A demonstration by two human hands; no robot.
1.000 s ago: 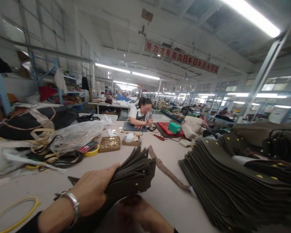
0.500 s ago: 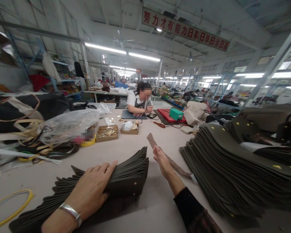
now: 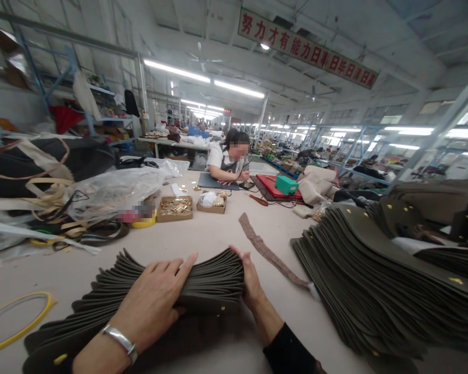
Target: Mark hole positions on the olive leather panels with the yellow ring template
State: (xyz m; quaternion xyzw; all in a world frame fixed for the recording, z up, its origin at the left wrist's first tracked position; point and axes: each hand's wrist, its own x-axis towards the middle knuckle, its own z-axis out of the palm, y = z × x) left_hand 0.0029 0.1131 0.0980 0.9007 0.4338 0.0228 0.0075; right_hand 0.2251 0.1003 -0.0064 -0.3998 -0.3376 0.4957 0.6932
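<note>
A fanned stack of dark olive-brown panels (image 3: 214,280) rests on the table before me, its layers curving upward at both ends. My left hand (image 3: 156,291), with a silver bangle at the wrist, grips it from above, fingers across the top edges and thumb on the near side. Against the stack's right end lies my right hand (image 3: 251,280), palm inward and fingers stretched out flat. A small metal stud shows on the nearest panel, below the right hand. Behind that hand lies a brown speckled strip (image 3: 271,252), not touched.
A taller pile of matching panels (image 3: 359,280) with yellow marks stands right. Boxes of gold-coloured hardware (image 3: 175,208) sit beyond the stack. Left are a plastic bag (image 3: 109,192) and a yellow ring (image 3: 19,298). A co-worker (image 3: 228,161) sits across the table.
My right hand has moved left from beside the strip onto the stack's right end. The stack's edges now look more even there. My left hand stays on the stack.
</note>
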